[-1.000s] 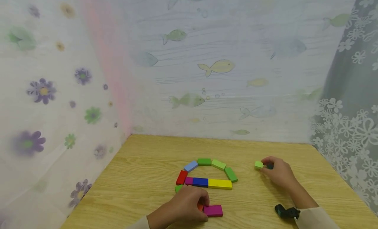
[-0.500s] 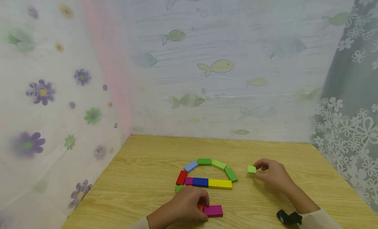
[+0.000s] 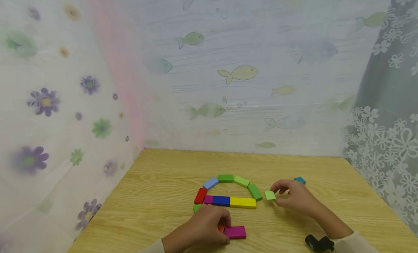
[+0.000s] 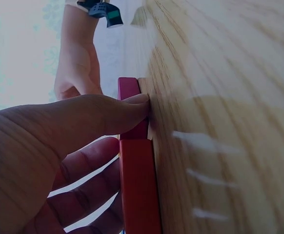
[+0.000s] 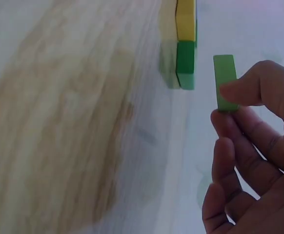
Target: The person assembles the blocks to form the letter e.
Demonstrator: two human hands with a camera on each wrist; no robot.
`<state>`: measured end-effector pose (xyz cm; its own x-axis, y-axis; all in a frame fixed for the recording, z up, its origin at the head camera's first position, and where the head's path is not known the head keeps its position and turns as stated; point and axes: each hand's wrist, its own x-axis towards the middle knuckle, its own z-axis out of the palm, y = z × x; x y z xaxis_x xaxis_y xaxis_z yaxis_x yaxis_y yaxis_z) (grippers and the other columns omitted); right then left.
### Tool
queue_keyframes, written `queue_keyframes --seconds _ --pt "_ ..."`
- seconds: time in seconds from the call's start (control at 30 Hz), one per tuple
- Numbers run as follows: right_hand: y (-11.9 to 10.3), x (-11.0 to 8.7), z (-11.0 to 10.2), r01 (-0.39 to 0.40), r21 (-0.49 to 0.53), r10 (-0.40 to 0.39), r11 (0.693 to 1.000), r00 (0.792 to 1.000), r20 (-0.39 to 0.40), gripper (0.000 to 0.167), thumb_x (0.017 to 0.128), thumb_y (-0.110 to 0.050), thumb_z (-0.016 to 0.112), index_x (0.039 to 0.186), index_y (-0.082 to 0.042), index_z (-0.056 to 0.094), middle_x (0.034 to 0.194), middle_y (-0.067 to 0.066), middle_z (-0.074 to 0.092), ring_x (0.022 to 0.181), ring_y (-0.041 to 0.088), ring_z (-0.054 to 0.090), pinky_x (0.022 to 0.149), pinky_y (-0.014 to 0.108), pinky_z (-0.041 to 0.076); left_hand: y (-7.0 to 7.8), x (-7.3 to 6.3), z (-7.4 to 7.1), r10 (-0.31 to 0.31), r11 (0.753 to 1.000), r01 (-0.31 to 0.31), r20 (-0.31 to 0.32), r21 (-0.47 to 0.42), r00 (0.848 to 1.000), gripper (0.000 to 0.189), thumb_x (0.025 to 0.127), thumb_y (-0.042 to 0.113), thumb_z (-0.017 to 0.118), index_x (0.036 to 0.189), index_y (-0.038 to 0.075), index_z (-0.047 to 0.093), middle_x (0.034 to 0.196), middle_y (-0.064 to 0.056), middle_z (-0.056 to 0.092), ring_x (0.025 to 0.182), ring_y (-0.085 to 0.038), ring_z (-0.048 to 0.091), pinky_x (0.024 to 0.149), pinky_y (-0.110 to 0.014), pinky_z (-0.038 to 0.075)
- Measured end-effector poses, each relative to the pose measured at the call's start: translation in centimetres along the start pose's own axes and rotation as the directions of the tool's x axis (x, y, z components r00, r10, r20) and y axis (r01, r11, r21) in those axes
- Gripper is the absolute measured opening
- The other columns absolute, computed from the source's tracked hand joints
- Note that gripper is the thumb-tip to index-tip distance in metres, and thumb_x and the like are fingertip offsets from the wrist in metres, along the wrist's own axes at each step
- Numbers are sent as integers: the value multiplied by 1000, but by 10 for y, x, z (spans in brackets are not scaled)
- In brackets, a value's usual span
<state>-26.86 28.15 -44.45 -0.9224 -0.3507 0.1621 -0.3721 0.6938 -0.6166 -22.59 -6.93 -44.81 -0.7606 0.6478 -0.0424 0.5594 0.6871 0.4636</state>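
My right hand [image 3: 295, 196] pinches a small light green block [image 3: 269, 195] between thumb and fingers, just right of the arch's green end block [image 3: 255, 192]. In the right wrist view that held block [image 5: 225, 80] stands apart from the green block [image 5: 185, 63]. At the front, my left hand [image 3: 209, 224] grips a magenta block [image 3: 236, 232] at its left end, thumb on the near side. An orange-red block [image 4: 139, 185] abuts it, mostly hidden by the hand in the head view. Behind lies a row of small magenta, dark blue [image 3: 221, 201] and yellow [image 3: 243, 202] blocks.
An arch of red [image 3: 200, 196], light blue [image 3: 210, 183] and green blocks [image 3: 225, 178] curves behind the row. A blue block [image 3: 299, 180] lies beyond my right hand. A black device [image 3: 319, 243] sits at my right cuff. Patterned curtains border the wooden table [image 3: 169, 166].
My right hand has moved left and toward me with the light green block, nearing the arch's right end. The blue block behind it now shows. My left hand stays in place.
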Motion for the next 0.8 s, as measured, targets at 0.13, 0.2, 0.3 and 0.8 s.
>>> queue_keyframes --seconds 0.13,0.2,0.3,0.8 --pt "-2 0 5 34 41 -37 999 996 77 25 85 -15 81 107 -22 73 105 -8 70 90 9 61 76 29 53 1 0 0 2 1000 -1 -2 3 1000 29 75 41 93 90 33 69 84 26 62 77 3 53 79 -24 41" --pt "-3 -1 8 56 70 -64 996 991 120 24 86 -14 80 107 -21 73 106 -7 71 88 9 61 73 27 54 1 0 0 -4 1000 4 -1 1 1000 29 75 41 93 90 34 69 85 26 62 77 3 53 80 -25 40" --pt "-5 -2 12 84 112 -103 990 980 172 24 86 -12 80 107 -20 73 106 -6 72 86 9 61 71 26 54 1 0 1 0 1000 0 -10 10 1000 29 74 41 93 89 34 69 84 27 62 77 4 53 79 -26 40" --pt "-26 -6 29 92 153 -135 984 942 306 26 84 -13 82 105 -27 73 101 -11 72 85 10 62 74 25 54 2 0 0 -12 1000 12 -8 13 1000 30 73 41 94 88 34 69 82 25 61 75 2 53 78 -25 39"
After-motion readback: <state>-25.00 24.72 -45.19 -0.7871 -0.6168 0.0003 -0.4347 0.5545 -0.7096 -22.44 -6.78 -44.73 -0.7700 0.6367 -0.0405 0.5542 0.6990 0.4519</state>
